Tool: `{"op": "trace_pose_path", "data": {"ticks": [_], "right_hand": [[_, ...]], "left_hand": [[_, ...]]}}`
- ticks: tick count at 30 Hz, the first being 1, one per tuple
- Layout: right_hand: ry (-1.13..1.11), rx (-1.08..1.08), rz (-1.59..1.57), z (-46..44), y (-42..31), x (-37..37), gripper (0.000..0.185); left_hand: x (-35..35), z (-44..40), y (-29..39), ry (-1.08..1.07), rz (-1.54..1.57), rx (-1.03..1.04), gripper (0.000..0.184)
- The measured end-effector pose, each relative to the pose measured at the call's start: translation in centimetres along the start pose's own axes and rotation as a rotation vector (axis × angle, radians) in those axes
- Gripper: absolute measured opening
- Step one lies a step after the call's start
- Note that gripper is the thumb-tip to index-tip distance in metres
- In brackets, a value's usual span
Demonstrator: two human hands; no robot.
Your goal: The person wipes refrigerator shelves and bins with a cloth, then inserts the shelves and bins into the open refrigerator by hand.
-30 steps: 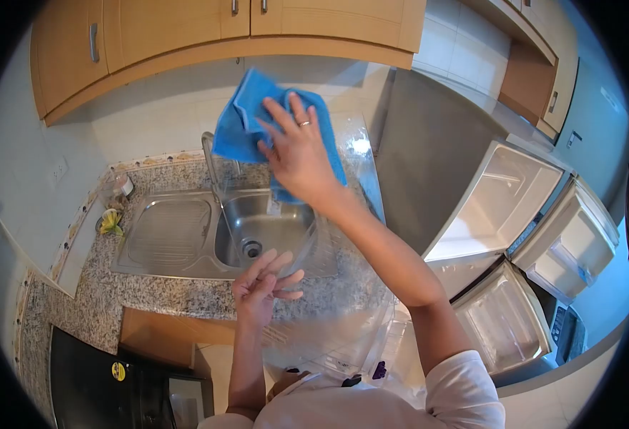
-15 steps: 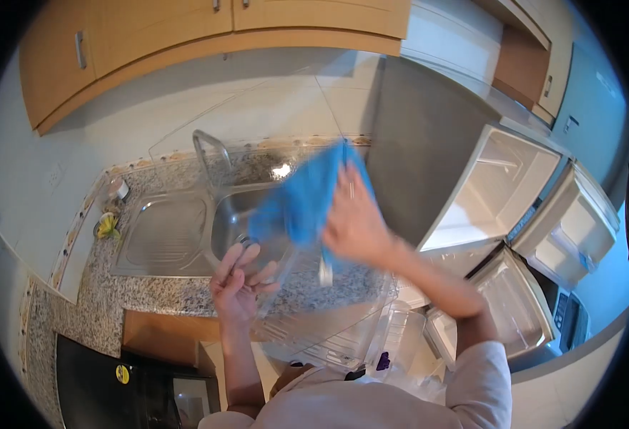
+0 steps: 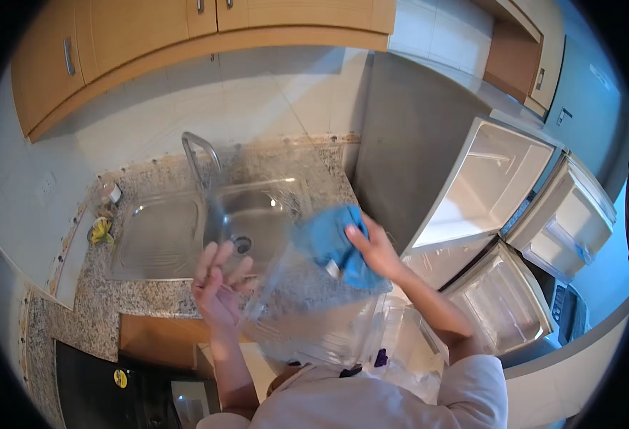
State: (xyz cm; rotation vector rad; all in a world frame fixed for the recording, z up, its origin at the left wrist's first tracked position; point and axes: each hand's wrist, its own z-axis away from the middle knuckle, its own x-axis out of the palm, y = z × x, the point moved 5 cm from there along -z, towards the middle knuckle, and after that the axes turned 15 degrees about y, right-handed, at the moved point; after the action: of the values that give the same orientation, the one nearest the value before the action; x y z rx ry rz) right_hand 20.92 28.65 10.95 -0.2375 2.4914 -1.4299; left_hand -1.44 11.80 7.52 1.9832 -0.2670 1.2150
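Note:
My right hand (image 3: 373, 250) is closed round a bunched blue cloth (image 3: 332, 232), which lies against a large clear pane, like a glass shelf (image 3: 307, 322). The pane is tilted in front of my chest, and the counter shows through it. My left hand (image 3: 221, 289) supports the pane at its left side, fingers spread and partly blurred. Its outline is faint, so the exact grip cannot be made out. A small white tag (image 3: 333, 269) shows on the cloth.
Behind the pane is a steel sink (image 3: 257, 207) with a tap (image 3: 200, 154) and drainboard (image 3: 158, 236). A fridge (image 3: 421, 136) stands at the right, its doors (image 3: 504, 304) open. A yellow item (image 3: 101, 230) sits on the granite counter (image 3: 89, 307). Cupboards (image 3: 150, 36) hang above.
My right hand has come down and slightly right with the cloth, which went from spread out to bunched. My left hand has shifted a little left in view, still at the pane.

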Motion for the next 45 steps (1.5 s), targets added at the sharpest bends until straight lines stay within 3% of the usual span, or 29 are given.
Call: {"op": "trace_pose_path", "data": {"ticks": [2, 4, 6, 11, 15, 18, 24, 33, 45], "right_hand": [[-0.073, -0.014, 0.352, 3.8, 3.8, -3.4, 0.036], [0.168, 0.054, 0.605, 5.3, 7.0, -7.9, 0.034], [0.383, 0.219, 0.285, 6.0, 9.1, -12.0, 0.035], [0.131, 0.654, 0.217, 10.1, 10.2, -12.1, 0.042], [0.201, 0.757, 0.189, 12.7, 11.1, -11.8, 0.029], [0.32, 0.754, 0.048, 13.8, 11.5, -12.7, 0.027], [0.394, 0.685, 0.088, 15.5, 11.4, -14.0, 0.026], [0.427, 0.715, 0.038, 16.6, 11.7, -15.1, 0.031], [0.449, 0.636, 0.205, 16.0, 10.3, -17.7, 0.037]], "left_hand": [[-1.1, -0.5, 0.9, 0.076, -0.138, 0.068, 0.045], [-2.3, -0.8, 1.1, 0.092, -0.186, 0.039, 0.045], [-3.1, -1.2, 0.7, 0.081, -0.268, 0.003, 0.045], [-4.7, -2.8, -3.9, 0.072, -0.292, -0.238, 0.042], [-6.5, -3.9, -8.3, 0.097, -0.25, -0.418, 0.038], [-8.4, -4.2, -11.1, 0.158, -0.25, -0.522, 0.036], [-9.6, -4.1, -15.1, 0.179, -0.276, -0.592, 0.036], [-10.5, -4.2, -16.9, 0.175, -0.329, -0.649, 0.036], [-13.1, -4.8, -18.6, 0.13, -0.407, -0.718, 0.038]]}}
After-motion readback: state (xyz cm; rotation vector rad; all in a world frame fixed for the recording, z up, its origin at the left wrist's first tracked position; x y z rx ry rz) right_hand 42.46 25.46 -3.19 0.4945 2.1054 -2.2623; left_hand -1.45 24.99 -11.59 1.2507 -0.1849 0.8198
